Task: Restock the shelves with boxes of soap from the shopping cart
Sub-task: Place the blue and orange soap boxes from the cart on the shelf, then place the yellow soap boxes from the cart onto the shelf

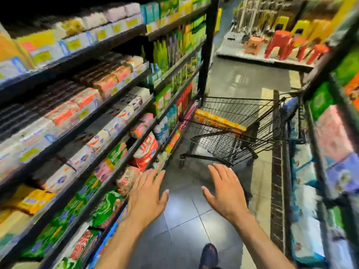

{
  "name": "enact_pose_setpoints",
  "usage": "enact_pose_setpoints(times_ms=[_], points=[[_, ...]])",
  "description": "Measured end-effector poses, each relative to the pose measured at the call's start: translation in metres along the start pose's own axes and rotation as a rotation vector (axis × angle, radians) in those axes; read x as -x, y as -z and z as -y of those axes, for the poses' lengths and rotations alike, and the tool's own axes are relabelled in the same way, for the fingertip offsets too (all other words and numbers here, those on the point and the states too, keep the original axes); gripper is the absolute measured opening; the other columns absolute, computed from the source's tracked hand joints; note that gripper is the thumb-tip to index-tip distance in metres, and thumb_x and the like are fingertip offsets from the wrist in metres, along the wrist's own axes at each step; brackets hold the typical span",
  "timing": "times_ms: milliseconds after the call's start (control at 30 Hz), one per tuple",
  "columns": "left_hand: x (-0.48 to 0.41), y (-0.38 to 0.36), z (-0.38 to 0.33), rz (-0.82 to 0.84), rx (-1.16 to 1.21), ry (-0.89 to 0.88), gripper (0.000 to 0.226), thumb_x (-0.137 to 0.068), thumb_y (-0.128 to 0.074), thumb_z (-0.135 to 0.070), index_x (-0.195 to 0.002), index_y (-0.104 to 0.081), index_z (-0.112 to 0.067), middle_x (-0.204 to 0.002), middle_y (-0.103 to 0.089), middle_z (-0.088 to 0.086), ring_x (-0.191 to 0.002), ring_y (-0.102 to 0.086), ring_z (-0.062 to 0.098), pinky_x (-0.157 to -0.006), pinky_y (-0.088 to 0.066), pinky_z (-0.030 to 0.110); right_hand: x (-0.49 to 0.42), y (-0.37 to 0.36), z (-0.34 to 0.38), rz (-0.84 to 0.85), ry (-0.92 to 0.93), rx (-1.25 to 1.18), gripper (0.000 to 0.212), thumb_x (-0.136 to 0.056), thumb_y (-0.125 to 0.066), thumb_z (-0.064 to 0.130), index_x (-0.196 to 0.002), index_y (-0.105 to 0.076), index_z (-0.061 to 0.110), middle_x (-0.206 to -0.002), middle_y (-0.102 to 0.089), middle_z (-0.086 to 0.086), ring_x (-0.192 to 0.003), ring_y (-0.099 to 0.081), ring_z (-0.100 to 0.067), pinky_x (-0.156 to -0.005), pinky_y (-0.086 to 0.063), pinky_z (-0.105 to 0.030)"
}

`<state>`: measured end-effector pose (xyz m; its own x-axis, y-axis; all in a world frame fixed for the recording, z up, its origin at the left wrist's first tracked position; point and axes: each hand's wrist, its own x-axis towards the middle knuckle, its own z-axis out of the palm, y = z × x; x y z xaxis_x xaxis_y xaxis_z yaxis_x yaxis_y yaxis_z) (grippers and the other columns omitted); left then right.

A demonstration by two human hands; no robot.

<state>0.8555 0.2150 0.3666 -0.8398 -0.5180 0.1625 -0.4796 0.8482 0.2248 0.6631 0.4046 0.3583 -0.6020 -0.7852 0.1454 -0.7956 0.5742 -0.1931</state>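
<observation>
No legible text anywhere on the blurred shelves (pixel 81 55) or packages (pixel 64 115).

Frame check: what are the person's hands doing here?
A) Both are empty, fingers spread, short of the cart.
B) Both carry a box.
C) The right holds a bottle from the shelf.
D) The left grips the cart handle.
A: the left hand and right hand are spread open and hold nothing, and the shopping cart stands ahead of them, untouched.

Aisle restock: a black wire shopping cart (pixel 233 111) stands on the tiled floor beside the crowded shelves (pixel 206 55), with orange-and-yellow boxes of soap (pixel 219 121) lined in a row inside its basket.
</observation>
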Motion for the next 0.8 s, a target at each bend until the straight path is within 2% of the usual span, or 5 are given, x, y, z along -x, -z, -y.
enact_pose_setpoints(times_ms=[100, 200, 400, 667, 800], points=[[-0.067, -0.017, -0.042, 0.006, -0.006, -0.058, 0.061, -0.084, -0.047, -0.049, -0.135, -0.059, -0.016, -0.135, -0.058, 0.006, -0.126, -0.052, 0.027, -0.110, -0.034, 0.041, -0.028, 0.007, -0.059, -0.017, -0.069, -0.003, 0.072, -0.089, -0.051, 0.060, -0.147, -0.049, 0.017, -0.150, -0.051, -0.004, -0.141, -0.043, -0.026, -0.123, -0.031, -0.045], [-0.132, -0.036, -0.079, 0.046, 0.019, -0.097, 0.062, -0.086, -0.048, -0.050, -0.138, -0.056, -0.016, -0.139, -0.056, 0.006, -0.129, -0.051, 0.028, -0.109, -0.041, 0.047, -0.054, 0.015, -0.115, -0.015, -0.126, 0.003, 0.073, -0.088, -0.052, 0.060, -0.146, -0.051, 0.016, -0.148, -0.053, -0.005, -0.139, -0.046, -0.026, -0.123, -0.032, -0.044], [-0.237, -0.062, -0.137, 0.086, 0.028, -0.183, 0.063, -0.087, -0.048, -0.051, -0.138, -0.056, -0.016, -0.138, -0.055, 0.005, -0.129, -0.051, 0.028, -0.110, -0.041, 0.047, -0.107, 0.025, -0.203, -0.001, -0.238, -0.008, 0.075, -0.090, -0.050, 0.061, -0.151, -0.046, 0.017, -0.152, -0.049, -0.004, -0.144, -0.040, -0.025, -0.125, -0.024, -0.041], [-0.381, -0.105, -0.163, 0.137, 0.022, -0.328, 0.062, -0.088, -0.047, -0.051, -0.137, -0.057, -0.014, -0.136, -0.058, 0.006, -0.127, -0.052, 0.027, -0.110, -0.042, 0.047, -0.200, 0.013, -0.269, -0.010, -0.355, -0.045, 0.077, -0.091, -0.053, 0.063, -0.153, -0.043, 0.019, -0.154, -0.045, -0.001, -0.144, -0.037, -0.020, -0.123, -0.031, -0.040], [-0.466, -0.126, -0.164, 0.151, 0.036, -0.396, 0.062, -0.091, -0.044, -0.053, -0.142, -0.053, -0.017, -0.140, -0.054, 0.002, -0.131, -0.047, 0.023, -0.113, -0.040, 0.047, -0.265, 0.004, -0.296, -0.018, -0.425, -0.038, 0.078, -0.093, -0.051, 0.063, -0.156, -0.040, 0.018, -0.159, -0.042, -0.002, -0.149, -0.034, -0.021, -0.125, -0.027, -0.040]])
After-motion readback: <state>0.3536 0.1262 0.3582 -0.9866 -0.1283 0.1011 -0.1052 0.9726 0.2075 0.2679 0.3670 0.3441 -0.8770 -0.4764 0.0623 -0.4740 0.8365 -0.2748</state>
